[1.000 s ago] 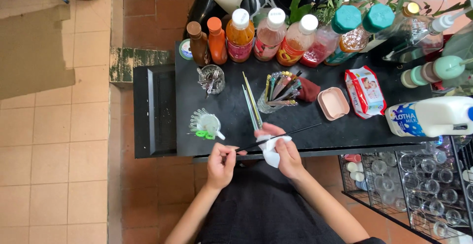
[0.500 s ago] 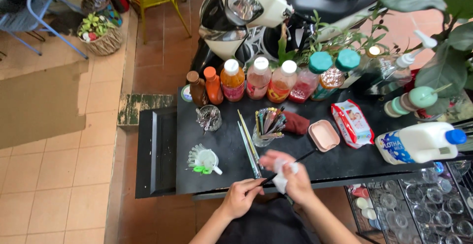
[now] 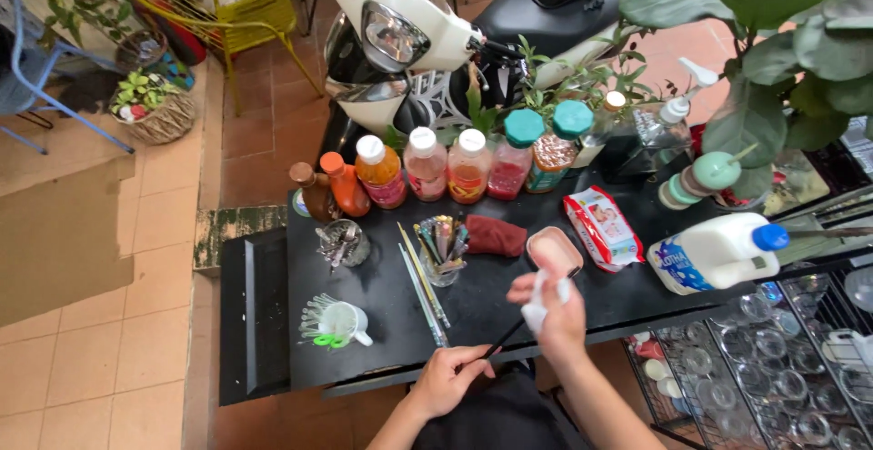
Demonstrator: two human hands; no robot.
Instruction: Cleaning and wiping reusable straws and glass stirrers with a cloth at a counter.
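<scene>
Black straw (image 3: 509, 336), long and thin, runs slantwise over the near edge of the black table (image 3: 273, 323), low at the person's left and rising toward the right. Left hand (image 3: 447, 379) is closed around its lower end, fingers curled and pinching it just past the table's edge. Right hand (image 3: 555, 309) is closed on a white cloth (image 3: 536, 300), which is wrapped around the upper part of the straw, so the straw's far end is hidden inside the cloth and the fingers.

Just beyond the right hand lies a small pink tray (image 3: 555, 248), and beside that a white and red packet of wipes (image 3: 602, 227). A white plastic jug with a blue cap (image 3: 718, 252) lies on its side at the right end of the table. To the left of the hands, several long pale straws (image 3: 423, 282) lie side by side, near a glass holding coloured straws (image 3: 441, 248) and a dark red cloth (image 3: 496, 235). A white cup with clear and green bits (image 3: 335, 323) stands at the near left, and a metal cup of tools (image 3: 343, 243) stands behind it. Along the far edge stands a row of bottles (image 3: 427, 166) with orange, pink and red contents. A white scooter (image 3: 409, 41) stands behind the table.
</scene>
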